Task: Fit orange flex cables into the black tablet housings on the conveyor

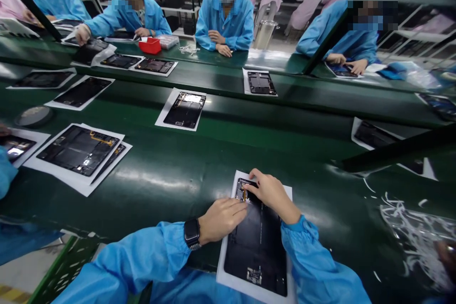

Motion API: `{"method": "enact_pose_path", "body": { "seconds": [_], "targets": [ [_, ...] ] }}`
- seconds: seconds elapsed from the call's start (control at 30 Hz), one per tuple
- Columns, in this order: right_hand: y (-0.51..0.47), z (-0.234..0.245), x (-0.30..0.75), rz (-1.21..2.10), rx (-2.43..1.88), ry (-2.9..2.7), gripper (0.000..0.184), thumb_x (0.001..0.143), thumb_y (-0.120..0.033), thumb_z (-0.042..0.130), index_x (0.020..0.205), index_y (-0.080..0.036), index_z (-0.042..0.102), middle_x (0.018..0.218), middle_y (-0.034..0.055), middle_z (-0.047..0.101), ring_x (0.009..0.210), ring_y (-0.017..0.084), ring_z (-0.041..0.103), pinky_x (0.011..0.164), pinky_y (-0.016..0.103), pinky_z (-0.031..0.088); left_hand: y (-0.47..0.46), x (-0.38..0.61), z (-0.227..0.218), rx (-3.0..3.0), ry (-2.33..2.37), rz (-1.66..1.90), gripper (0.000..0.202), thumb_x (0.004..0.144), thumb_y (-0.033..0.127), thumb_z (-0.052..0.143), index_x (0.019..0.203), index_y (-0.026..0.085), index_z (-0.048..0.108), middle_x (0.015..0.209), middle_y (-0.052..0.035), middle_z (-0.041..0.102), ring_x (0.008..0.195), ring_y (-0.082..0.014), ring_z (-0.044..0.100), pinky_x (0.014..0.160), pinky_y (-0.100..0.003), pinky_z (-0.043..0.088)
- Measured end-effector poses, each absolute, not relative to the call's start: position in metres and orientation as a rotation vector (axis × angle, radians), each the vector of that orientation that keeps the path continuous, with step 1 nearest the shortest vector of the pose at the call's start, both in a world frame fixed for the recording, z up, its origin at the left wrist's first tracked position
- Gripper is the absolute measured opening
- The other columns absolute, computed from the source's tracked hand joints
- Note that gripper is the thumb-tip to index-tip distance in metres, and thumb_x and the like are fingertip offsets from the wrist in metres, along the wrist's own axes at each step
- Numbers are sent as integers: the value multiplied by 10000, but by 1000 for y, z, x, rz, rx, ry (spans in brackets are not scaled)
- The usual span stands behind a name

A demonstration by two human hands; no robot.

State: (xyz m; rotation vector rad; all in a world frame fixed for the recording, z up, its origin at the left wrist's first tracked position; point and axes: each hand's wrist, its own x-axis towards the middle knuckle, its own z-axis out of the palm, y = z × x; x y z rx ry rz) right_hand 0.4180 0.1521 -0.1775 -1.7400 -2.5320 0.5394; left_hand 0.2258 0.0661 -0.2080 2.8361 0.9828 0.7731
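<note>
An opened tablet with a black inside lies on a white sheet at the front of the bench. Near its upper left corner runs a short orange flex cable among small circuit parts. My left hand rests flat across the tablet's left edge, fingers stretched together, their tips by the cable's lower end. From the right, my right hand reaches over the top; its thumb touches down at the cable's upper end, with the bent index finger apart from it. What lies under the fingertips is hidden.
Two stacked tablets on sheets lie to the left, beside a co-worker's sleeve. Another tablet lies ahead on the green line. White strips are heaped at right, below a dark post. Several co-workers sit opposite, near a red bin.
</note>
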Motion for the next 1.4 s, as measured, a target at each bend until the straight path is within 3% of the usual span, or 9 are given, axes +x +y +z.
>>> {"method": "enact_pose_path", "body": {
  "seconds": [0.33,0.63,0.9,1.1,1.23,1.4],
  "targets": [
    [153,-174,419,620,-1762,-2443,254,852,-386,692,989,-235,540,788,-3,662,718,185,615,575,259,253,63,222,-205,2903,921,530,251,1003,138,400,1059,100,641,1163,-126,669,1069,-213,610,812,-335,530],
    [153,-179,421,573,-1772,-2462,291,859,-448,679,1013,-242,541,811,6,680,751,205,641,573,281,232,66,222,-201,2889,898,577,222,999,139,427,1039,98,642,1156,-91,683,1031,-209,615,814,-332,529],
    [152,-177,420,560,-1773,-2464,303,851,-455,689,1005,-238,543,788,3,673,734,210,641,566,286,239,65,223,-200,2867,873,519,176,973,137,486,1061,77,627,1181,-113,666,1047,-233,603,854,-367,524],
    [150,-169,429,739,-1633,-2338,237,936,-398,563,1077,-208,558,920,45,680,805,205,638,623,273,362,76,213,-186,2697,766,451,296,968,370,534,1100,116,612,1214,-115,634,1143,-241,567,944,-384,506],
    [138,-148,445,977,-1374,-2238,271,969,-208,379,1157,-181,571,1095,90,653,965,199,622,792,290,454,81,208,-183,2669,755,456,294,966,340,526,1147,118,591,1287,-127,583,1194,-250,534,991,-394,484],
    [110,-127,458,1165,-1427,-2131,207,959,-255,458,1032,-221,649,1002,40,702,913,199,647,810,300,471,78,212,-179,2768,757,282,334,932,315,558,1195,110,577,1368,-131,529,1249,-295,480,1005,-419,466]
  ]
}}
